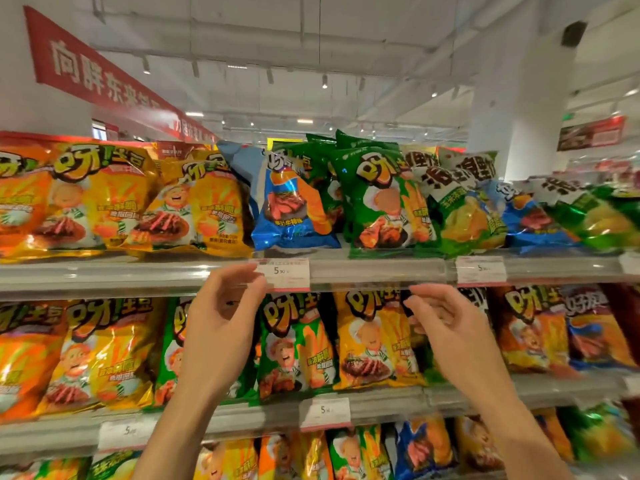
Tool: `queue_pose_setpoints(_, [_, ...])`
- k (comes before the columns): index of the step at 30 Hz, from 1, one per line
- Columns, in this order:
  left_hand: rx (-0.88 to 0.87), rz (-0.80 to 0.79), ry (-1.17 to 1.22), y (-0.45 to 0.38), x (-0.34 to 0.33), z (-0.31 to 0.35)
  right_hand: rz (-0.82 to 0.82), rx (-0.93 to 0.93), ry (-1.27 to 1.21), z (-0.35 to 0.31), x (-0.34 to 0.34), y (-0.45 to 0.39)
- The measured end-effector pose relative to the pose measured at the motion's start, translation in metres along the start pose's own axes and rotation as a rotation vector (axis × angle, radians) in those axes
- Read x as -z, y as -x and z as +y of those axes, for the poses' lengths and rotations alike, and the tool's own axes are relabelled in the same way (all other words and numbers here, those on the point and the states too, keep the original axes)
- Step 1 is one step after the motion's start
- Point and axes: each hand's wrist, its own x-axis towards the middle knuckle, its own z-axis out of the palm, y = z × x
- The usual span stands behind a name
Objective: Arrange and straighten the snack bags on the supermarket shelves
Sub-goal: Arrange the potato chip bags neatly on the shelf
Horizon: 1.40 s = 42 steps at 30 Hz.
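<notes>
Three tiers of shelves packed with snack bags fill an aisle under a white ceiling and a red banner, as a person raises both bare hands toward the top row. That row runs from yellow bags on the left through a blue bag and a green bag to a jumble at far right; the blue bag leans back against the green stack behind it, and the bags at right tilt and overlap. The left hand and right hand hang apart, fingers loosely bent, holding nothing, level with the clear rail along the top shelf's front edge. The next move appears to be a reach for the blue and green bags; taking each by its sides and standing it face-forward, base just behind the rail, should square the row without crushing it. Open air lies above the top row, so a bag can lift out cleanly. Wrists must clear the rail and its price tag, just beside the left fingertips.
</notes>
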Motion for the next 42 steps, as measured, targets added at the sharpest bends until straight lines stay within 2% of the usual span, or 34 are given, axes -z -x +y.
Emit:
queue_pose_setpoints(5, [-0.067,0.082,-0.134,-0.021,-0.013,0.024,0.051,0.178,0.132,-0.020,0.016,-0.036])
queue_pose_setpoints(9, [-0.169,0.196,-0.358,-0.048,-0.031,0.035,0.135,0.360,0.280,-0.029,0.020,-0.074])
queue_pose_setpoints(11, [-0.153,0.218,-0.483,-0.066,-0.042,0.035,0.146,0.463,0.411,-0.027,0.019,-0.097])
queue_pose_setpoints(14, [-0.081,0.172,-0.693,-0.091,-0.055,0.028,0.066,0.460,0.526,-0.021,0.017,-0.128])
queue_pose_setpoints(18, [-0.058,0.149,-0.885,-0.103,-0.067,0.025,-0.095,0.406,0.481,-0.009,0.011,-0.147])
queue_pose_setpoints(25, [-0.032,0.127,-0.795,-0.109,-0.073,0.030,-0.100,0.398,0.391,-0.003,0.008,-0.146])
queue_pose_setpoints(31, [-0.071,0.197,-0.509,-0.102,-0.070,0.037,-0.073,0.350,0.424,-0.006,0.007,-0.144])
queue_pose_setpoints(37, [-0.137,0.250,-0.366,-0.094,-0.051,0.050,-0.038,0.332,0.508,-0.017,0.010,-0.141])
queue_pose_setpoints(42, [-0.182,0.211,-0.299,-0.079,-0.036,0.063,0.054,0.425,0.438,-0.039,0.017,-0.130])
